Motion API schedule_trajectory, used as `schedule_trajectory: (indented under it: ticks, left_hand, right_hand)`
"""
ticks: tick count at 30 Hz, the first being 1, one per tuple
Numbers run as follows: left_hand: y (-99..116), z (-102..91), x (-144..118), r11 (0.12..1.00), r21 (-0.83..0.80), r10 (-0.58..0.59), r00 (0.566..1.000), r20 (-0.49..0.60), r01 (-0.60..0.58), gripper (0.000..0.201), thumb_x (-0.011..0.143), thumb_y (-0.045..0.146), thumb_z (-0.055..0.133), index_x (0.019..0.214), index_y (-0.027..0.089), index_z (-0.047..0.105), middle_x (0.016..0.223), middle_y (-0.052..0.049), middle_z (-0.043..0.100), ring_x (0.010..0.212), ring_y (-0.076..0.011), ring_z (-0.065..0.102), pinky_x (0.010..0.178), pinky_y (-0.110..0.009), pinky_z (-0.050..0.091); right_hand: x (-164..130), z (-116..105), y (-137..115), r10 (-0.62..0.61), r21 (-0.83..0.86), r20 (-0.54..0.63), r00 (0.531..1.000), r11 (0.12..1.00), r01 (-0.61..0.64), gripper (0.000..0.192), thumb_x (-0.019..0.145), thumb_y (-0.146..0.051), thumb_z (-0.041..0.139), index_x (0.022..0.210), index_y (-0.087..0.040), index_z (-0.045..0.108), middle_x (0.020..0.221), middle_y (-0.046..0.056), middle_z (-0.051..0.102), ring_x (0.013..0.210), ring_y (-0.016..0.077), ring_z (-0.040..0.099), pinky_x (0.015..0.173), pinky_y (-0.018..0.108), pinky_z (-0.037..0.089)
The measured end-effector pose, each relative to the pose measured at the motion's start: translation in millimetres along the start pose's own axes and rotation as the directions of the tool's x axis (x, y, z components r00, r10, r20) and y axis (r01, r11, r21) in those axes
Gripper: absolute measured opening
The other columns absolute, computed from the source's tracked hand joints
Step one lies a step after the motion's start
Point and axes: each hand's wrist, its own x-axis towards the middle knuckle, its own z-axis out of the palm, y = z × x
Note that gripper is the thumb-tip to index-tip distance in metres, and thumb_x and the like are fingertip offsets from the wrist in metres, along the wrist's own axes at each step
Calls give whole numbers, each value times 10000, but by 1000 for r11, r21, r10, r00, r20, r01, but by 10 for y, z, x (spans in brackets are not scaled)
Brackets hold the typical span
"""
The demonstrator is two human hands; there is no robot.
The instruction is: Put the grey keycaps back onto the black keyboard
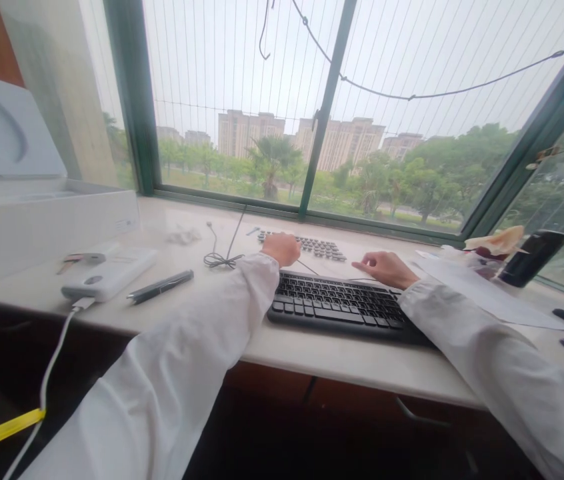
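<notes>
A black keyboard (342,307) lies near the front of the white counter, under my forearms. Behind it, several loose dark keycaps (325,249) are laid out in rows. My left hand (282,249) is at the left part of these rows, its fingers curled closed; whatever they hold is hidden. To the right of the rows, just behind the keyboard, my right hand (385,268) rests low over the counter with its fingers loosely bent and apart, nothing visible in them. A small bluish tool or strip (253,231) lies left of the keycaps.
Left of my arm are a coiled black cable (223,260), a pen (161,287), a white power bank (107,277) with a white cable, and a large white box (47,223). Papers (492,293) and a dark upright object (533,258) stand at right. Windows (227,100) border the back.
</notes>
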Motion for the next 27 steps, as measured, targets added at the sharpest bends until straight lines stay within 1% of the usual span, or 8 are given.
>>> schedule_trajectory:
  ticks: [3, 6, 8, 12, 14, 17, 23, 27]
  left_hand:
    - [17, -2, -10, 1000, -6, 6, 1000, 5, -6, 504, 951, 453, 323, 1109, 134, 679, 1130, -172, 673, 1088, -249, 616, 938, -339, 455]
    - [29, -17, -17, 1000, -8, 16, 1000, 0, -16, 502, 956, 439, 316, 1122, 135, 680, 1137, -174, 670, 1098, -253, 612, 945, -346, 453]
    - [31, -27, -19, 1000, -6, 20, 1000, -8, -20, 494, 954, 433, 327, 1118, 132, 683, 1130, -178, 670, 1093, -258, 614, 944, -349, 455]
    - [26, -39, -14, 1000, -4, 28, 999, -30, -28, 463, 941, 416, 365, 1103, 127, 688, 1095, -176, 679, 1064, -258, 626, 925, -349, 465]
    - [24, -39, -8, 999, -7, 33, 999, -41, -33, 447, 936, 401, 376, 1090, 126, 693, 1076, -175, 683, 1046, -260, 632, 910, -355, 472]
    - [24, -36, -2, 999, -15, 36, 998, -58, -37, 427, 928, 381, 388, 1084, 126, 694, 1066, -172, 684, 1036, -261, 633, 905, -363, 473]
    - [28, -35, -1, 999, -23, 33, 996, -86, -35, 421, 926, 372, 400, 1110, 121, 683, 1069, -171, 680, 1061, -257, 620, 934, -354, 455]
    - [31, -46, -4, 999, -9, 37, 994, -107, -38, 419, 917, 379, 402, 1064, 122, 698, 1019, -160, 694, 1010, -256, 638, 891, -354, 477]
  right_hand:
    - [244, 7, -171, -97, -90, 87, 991, 990, 105, 402, 839, -540, 515, 896, -213, 742, 727, 42, 680, 667, 166, 590, 614, 268, 376]
    - [523, 62, -373, -148, -109, 122, 981, 981, 161, 305, 831, -454, 562, 950, -243, 747, 795, 36, 698, 721, 159, 601, 621, 253, 372]
    - [701, 138, -482, -159, -127, 141, 977, 976, 177, 255, 819, -395, 588, 958, -255, 750, 836, 38, 709, 766, 162, 609, 648, 248, 384]
    - [965, 313, -596, -137, -171, 156, 978, 972, 164, 250, 821, -355, 599, 994, -252, 746, 927, 63, 722, 843, 180, 629, 701, 253, 418]
    - [1039, 369, -614, -127, -188, 165, 978, 970, 157, 255, 825, -360, 599, 1003, -247, 744, 940, 71, 722, 852, 185, 635, 719, 259, 433]
    - [1096, 402, -623, -130, -201, 193, 972, 965, 169, 247, 824, -348, 606, 1005, -253, 745, 901, 65, 722, 844, 191, 640, 728, 268, 447]
    - [1127, 406, -637, -166, -204, 234, 958, 955, 215, 206, 807, -304, 638, 967, -257, 758, 946, 74, 714, 891, 213, 638, 754, 284, 456]
    - [1122, 421, -638, -159, -191, 232, 960, 960, 206, 211, 808, -327, 649, 974, -246, 750, 892, 77, 716, 844, 209, 640, 736, 290, 453]
